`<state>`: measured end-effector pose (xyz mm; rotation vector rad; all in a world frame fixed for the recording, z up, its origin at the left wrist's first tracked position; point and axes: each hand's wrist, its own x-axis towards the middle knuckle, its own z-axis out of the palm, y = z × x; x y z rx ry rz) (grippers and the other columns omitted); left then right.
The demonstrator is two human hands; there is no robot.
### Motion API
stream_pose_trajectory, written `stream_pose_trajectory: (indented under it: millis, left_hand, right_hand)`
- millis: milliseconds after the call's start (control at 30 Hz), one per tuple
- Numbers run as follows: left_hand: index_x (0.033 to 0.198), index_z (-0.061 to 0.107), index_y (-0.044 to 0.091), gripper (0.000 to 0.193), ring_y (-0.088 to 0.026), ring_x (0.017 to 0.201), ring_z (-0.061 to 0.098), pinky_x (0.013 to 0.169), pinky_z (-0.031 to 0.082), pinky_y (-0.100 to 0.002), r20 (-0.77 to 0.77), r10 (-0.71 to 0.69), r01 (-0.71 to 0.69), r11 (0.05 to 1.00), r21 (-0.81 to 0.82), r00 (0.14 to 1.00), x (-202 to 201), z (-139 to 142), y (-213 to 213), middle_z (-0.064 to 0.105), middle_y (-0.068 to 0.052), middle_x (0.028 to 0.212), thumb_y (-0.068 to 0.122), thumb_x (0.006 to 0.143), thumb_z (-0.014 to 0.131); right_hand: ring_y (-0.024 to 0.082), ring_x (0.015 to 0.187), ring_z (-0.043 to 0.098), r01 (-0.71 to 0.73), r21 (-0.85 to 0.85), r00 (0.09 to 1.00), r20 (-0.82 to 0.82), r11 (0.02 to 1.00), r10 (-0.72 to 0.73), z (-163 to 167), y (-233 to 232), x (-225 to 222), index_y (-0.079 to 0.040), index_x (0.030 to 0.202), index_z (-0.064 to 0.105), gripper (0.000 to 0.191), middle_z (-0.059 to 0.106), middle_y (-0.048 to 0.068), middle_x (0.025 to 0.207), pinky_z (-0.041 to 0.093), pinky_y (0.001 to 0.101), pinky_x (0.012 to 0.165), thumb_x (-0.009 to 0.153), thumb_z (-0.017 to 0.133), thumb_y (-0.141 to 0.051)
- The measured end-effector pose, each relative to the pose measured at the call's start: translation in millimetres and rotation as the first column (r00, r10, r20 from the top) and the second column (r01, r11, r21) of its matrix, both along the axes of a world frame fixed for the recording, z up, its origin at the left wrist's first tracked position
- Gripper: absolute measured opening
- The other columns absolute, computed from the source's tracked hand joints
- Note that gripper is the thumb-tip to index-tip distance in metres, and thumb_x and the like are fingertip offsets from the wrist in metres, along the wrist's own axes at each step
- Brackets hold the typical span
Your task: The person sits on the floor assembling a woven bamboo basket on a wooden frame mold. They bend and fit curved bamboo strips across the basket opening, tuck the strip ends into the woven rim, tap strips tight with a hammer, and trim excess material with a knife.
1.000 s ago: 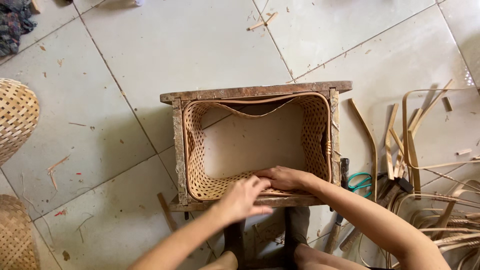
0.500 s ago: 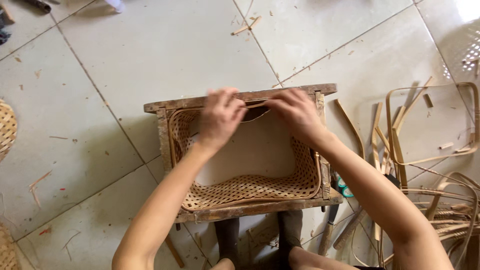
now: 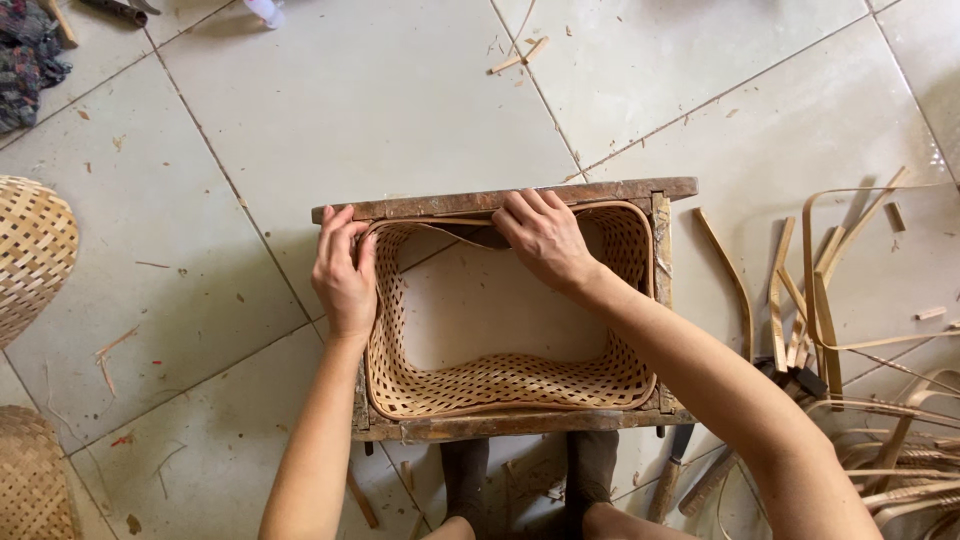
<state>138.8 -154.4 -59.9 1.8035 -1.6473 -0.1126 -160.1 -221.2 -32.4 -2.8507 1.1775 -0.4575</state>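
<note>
**Inspector:** Since the frame half a second back, both hands have shifted along the far rail. Left hand (image 3: pixel 343 268) now sits at the far-left corner of the frame (image 3: pixel 505 199); before, it was near the middle of that rail. Right hand (image 3: pixel 545 238) has come in from the far-right corner to the middle of the rail.

**Clerk:** State of the hands?

**Inspector:** Left is curled over the corner, fingers (image 3: pixel 338 226) on the wood, thumb side against the rim of the basket (image 3: pixel 500 385). Right is cupped narrow, fingertips pressing the rim down where a dark strip shows under the rail. Neither lifts anything clear.

**Clerk:** Where does the basket lie?

**Inspector:** Inside the wooden frame, which stands on the tiled floor (image 3: pixel 330 110) before the person's feet. Its open-weave wall follows the frame on three sides; the near wall bows inward.

**Clerk:** Handling?

**Inspector:** Judged light and springy. The weave is open and thin, and the bowed wall suggests it flexes readily. The rim band looks the stiffest part, so that is the place to grip, near the corners. The wall would likely buckle under pinching. The frame looks rigid and heavier.

**Clerk:** Surroundings?

**Inspector:** Loose cane strips (image 3: pixel 820 300) to the right; other woven pieces (image 3: pixel 30 250) at the left edge.
</note>
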Motion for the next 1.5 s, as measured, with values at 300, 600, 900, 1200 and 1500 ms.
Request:
stream_pose_trajectory:
  millis: [300, 600, 900, 1200, 1500]
  left_hand:
    - [0.108, 0.069, 0.005, 0.013, -0.037, 0.138, 0.056, 0.107, 0.051, -0.043, -0.013, 0.004, -0.004, 1.000, -0.014, 1.000, -17, 8, 1, 0.068, -0.011, 0.138, 0.015, 0.101, 0.070]
    - [0.109, 0.068, 0.003, 0.010, -0.036, 0.138, 0.057, 0.105, 0.058, -0.045, -0.041, 0.009, -0.011, 1.000, -0.029, 0.999, -25, 23, -7, 0.067, -0.012, 0.137, 0.009, 0.101, 0.068]
    - [0.133, 0.060, 0.015, 0.045, -0.037, 0.152, 0.031, 0.126, 0.023, -0.064, 0.245, -0.067, 0.081, 0.996, -0.048, 0.967, -44, 32, -12, 0.050, -0.011, 0.156, 0.033, 0.095, 0.078]
    - [0.145, 0.043, 0.006, 0.101, -0.030, 0.104, 0.056, 0.092, 0.043, -0.054, 0.399, -0.581, 0.532, 0.813, 0.238, 0.709, -131, 27, -50, 0.056, -0.014, 0.122, 0.083, 0.081, 0.060]
    - [0.129, 0.052, 0.004, 0.090, -0.025, 0.089, 0.055, 0.075, 0.045, -0.041, 0.458, -0.574, 0.572, 0.804, 0.160, 0.679, -135, 23, -85, 0.059, -0.011, 0.108, 0.083, 0.086, 0.052]
  right_hand:
    - [0.021, 0.096, 0.056, 0.004, 0.026, 0.998, 0.059, 1.000, -0.006, 8, 3, -16, -0.008, 0.102, 0.065, 0.008, 0.058, 0.005, 0.102, 0.045, 0.0377, 0.085, 0.099, 0.065, -0.016]
    - [0.021, 0.093, 0.055, -0.027, 0.027, 0.997, 0.071, 0.999, 0.025, 6, -2, -20, -0.009, 0.103, 0.066, 0.008, 0.057, 0.005, 0.100, 0.044, 0.0375, 0.083, 0.099, 0.066, -0.016]
    - [0.023, 0.091, 0.064, -0.126, -0.045, 0.974, 0.184, 0.991, 0.132, 12, 19, -32, -0.008, 0.113, 0.070, 0.016, 0.066, 0.011, 0.103, 0.053, 0.0382, 0.075, 0.104, 0.056, -0.009]
    - [0.025, 0.074, 0.071, -0.144, 0.902, 0.936, 0.258, 0.408, -0.241, -28, 43, -5, -0.003, 0.097, 0.073, 0.031, 0.075, 0.014, 0.084, 0.060, 0.0389, 0.077, 0.104, 0.048, -0.021]
    - [0.023, 0.086, 0.068, -0.230, 0.875, 0.914, 0.345, 0.427, -0.215, 10, 8, -17, -0.004, 0.105, 0.070, 0.024, 0.072, 0.013, 0.096, 0.053, 0.0415, 0.076, 0.101, 0.059, -0.024]
